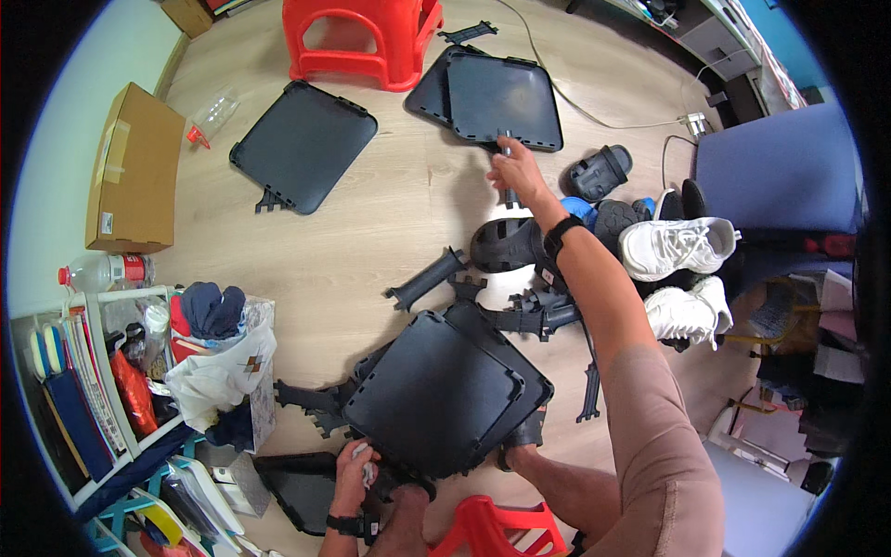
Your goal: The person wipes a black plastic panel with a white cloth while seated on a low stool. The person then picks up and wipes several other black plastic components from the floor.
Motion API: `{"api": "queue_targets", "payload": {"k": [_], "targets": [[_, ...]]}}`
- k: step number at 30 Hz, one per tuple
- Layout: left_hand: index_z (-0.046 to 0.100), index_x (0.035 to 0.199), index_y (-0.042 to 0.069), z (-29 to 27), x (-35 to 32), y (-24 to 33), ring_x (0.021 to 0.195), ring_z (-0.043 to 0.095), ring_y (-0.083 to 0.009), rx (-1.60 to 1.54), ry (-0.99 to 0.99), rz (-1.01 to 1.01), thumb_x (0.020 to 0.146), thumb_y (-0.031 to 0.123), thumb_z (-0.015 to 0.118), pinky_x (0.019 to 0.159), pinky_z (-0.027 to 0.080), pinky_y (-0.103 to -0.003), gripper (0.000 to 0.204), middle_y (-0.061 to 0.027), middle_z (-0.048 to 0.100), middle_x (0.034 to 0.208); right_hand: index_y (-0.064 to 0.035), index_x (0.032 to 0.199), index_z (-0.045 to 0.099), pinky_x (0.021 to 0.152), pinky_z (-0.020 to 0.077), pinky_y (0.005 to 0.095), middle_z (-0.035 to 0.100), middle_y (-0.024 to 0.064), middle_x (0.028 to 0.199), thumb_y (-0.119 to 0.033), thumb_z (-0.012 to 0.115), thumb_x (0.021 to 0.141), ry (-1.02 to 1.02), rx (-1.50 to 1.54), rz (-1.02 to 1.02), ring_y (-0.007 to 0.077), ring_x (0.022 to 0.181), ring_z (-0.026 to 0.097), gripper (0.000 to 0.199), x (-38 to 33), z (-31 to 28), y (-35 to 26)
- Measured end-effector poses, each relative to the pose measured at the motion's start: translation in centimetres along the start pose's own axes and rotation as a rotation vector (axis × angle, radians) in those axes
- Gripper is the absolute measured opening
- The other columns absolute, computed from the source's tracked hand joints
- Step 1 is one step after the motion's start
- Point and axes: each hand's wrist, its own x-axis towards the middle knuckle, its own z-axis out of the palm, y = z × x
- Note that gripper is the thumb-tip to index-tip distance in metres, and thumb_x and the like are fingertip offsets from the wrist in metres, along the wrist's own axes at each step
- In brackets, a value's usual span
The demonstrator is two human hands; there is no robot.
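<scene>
Stretched far forward, my right hand (517, 174) is closed around a short black plastic strut (510, 198), just in front of two overlapping black panels (506, 93). Down by my legs, my left hand (353, 475) is closed on something small and whitish (368, 464) that I cannot make out. It is beside a stack of square black plastic panels (432, 390) with notched rims. Another dark panel (295, 487) lies to the left of that hand. Loose black struts (425, 278) with toothed ends are scattered around the stack.
A single black panel (304, 147) lies at the far left, near a red plastic stool (357, 70). White sneakers (673, 249) and black slippers (599, 174) crowd the right. A cardboard box (135, 167), bottles and a packed shelf line the left. A cable (580, 113) crosses the floor.
</scene>
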Motion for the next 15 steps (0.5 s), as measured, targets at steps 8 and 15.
{"api": "queue_targets", "payload": {"k": [8, 15], "targets": [[0.064, 0.119, 0.003, -4.9, -4.2, -1.3, 0.054, 0.058, -0.0125, 0.021, 0.152, -0.15, 0.098, 0.016, 0.063, 0.045, 0.042, -0.025, 0.024, -0.008, 0.068, 0.083, -0.008, 0.142, 0.049, 0.093, 0.0555, 0.0508, 0.058, 0.0215, 0.135, -0.014, 0.071, 0.088, 0.153, -1.046, -0.446, 0.0426, 0.112, 0.066, 0.059, 5.0, 1.9, -0.5], [0.065, 0.118, 0.002, -5.1, -4.7, -2.3, 0.053, 0.058, -0.0136, -0.045, 0.195, -0.157, 0.098, 0.012, 0.064, 0.044, 0.042, -0.027, 0.022, -0.0102, 0.069, 0.081, -0.0027, 0.11, 0.068, 0.091, 0.0553, 0.0507, 0.071, 0.0217, 0.112, -0.021, 0.065, 0.089, 0.041, -1.371, -0.449, 0.0399, 0.104, 0.071, 0.028, 4.1, 2.8, -0.6]]}}
